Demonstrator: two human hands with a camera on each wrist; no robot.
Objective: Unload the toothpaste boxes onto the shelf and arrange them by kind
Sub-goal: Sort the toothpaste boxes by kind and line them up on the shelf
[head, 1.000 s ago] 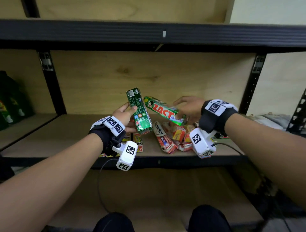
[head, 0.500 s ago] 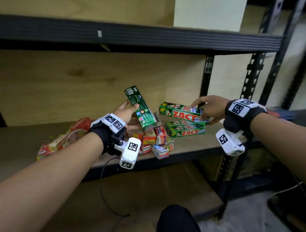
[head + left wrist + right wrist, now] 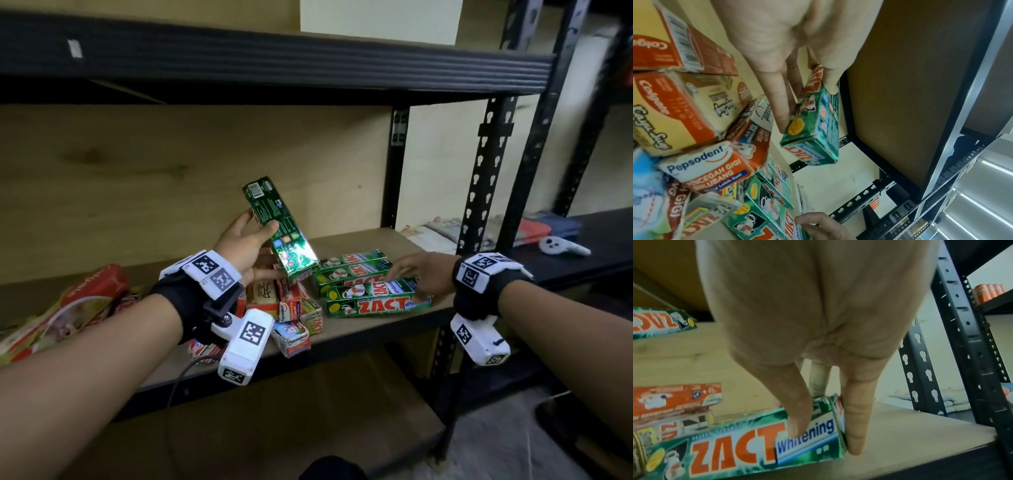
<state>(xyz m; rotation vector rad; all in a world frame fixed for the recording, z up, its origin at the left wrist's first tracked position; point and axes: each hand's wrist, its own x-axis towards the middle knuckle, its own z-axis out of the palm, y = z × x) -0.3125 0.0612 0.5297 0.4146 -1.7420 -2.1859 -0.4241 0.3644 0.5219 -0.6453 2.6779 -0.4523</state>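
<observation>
Sorting greens: my left hand [image 3: 239, 246] grips a green Zact box [image 3: 281, 226] tilted above the mixed pile [image 3: 284, 305], my right hand [image 3: 424, 274] rests straight-fingered on the front box [image 3: 373, 303] of the Zact row at the shelf [image 3: 394, 240] end; next, I judge, lay mine alongside, squared.

We find the Zact boxes [image 3: 363, 291] stacked on the shelf [image 3: 363, 241], just right of the mixed pile [image 3: 291, 308]; a packet [image 3: 85, 301] lies far left.
</observation>
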